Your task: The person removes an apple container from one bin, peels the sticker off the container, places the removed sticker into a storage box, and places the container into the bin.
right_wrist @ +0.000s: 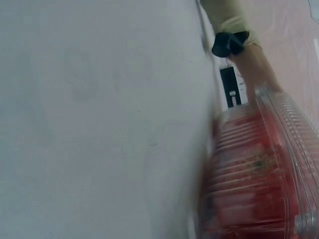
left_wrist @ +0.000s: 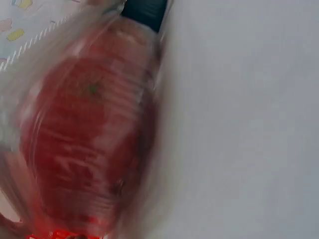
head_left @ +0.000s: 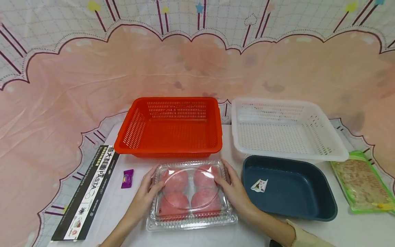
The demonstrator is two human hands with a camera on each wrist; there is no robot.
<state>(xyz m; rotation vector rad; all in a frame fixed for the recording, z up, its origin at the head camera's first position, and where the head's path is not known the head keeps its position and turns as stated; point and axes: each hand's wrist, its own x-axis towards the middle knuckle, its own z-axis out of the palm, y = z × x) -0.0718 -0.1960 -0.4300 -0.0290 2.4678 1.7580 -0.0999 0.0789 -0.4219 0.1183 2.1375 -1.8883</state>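
The clear clamshell box of four tomatoes (head_left: 190, 193) lies on the white table (head_left: 355, 226), just before the red basket (head_left: 171, 127). I hold it with my left hand (head_left: 147, 195) and right hand (head_left: 235, 192), fingers curled on its sides (both wrist views are blurred). I judge the grasp is made; next comes an even lift
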